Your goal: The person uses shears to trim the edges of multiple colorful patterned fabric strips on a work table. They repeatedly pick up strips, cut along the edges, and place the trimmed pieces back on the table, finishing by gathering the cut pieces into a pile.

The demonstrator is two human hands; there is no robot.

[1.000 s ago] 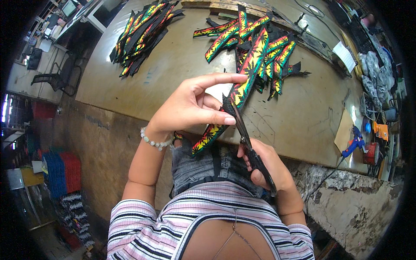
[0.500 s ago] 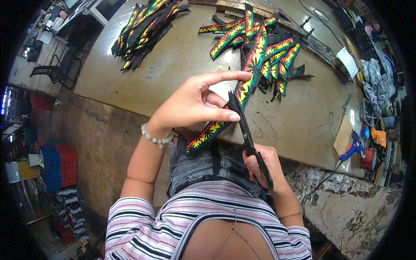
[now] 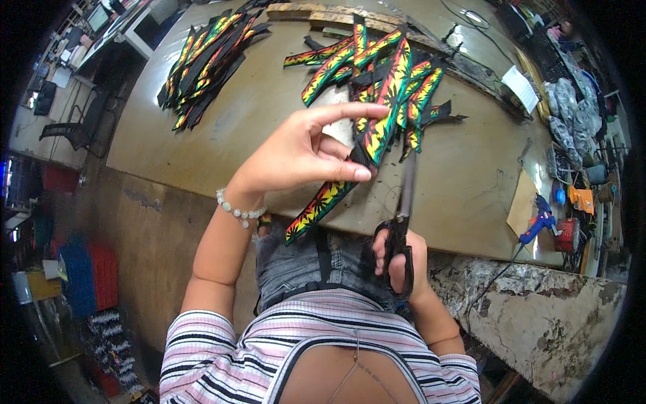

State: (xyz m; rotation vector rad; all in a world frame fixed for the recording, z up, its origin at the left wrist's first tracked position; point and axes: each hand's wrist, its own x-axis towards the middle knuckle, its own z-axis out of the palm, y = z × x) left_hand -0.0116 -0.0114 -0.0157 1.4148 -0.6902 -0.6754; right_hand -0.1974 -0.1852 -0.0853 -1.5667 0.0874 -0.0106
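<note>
The table (image 3: 464, 195) is the place from which I tell everything. Above its near edge, the left hand (image 3: 296, 153) is pinching a patterned strap (image 3: 388, 124) in red, yellow, green and black. The thumb lies on the black part of the strap, the forefinger is stretched out to its upper part, and the other fingers are curled behind. One tail of the strap hangs slanting toward the near edge of the table, and its upper part points to the far side.

Also at the near edge of the table, more to the right, the right hand (image 3: 416, 262) is closed around the handles of black scissors (image 3: 398, 232). Their blades point to the far side of the table, apart from the strap; they are blurred, so I cannot tell if they are fully together.

On the far left part of the table lies one pile (image 3: 205, 64) of similar straps, and at its far middle lies a looser heap (image 3: 330, 71). At the right end of the table a blue glue gun (image 3: 538, 223) is just beside a red tin (image 3: 568, 236), and its cord (image 3: 494, 286) runs down past the near edge
</note>
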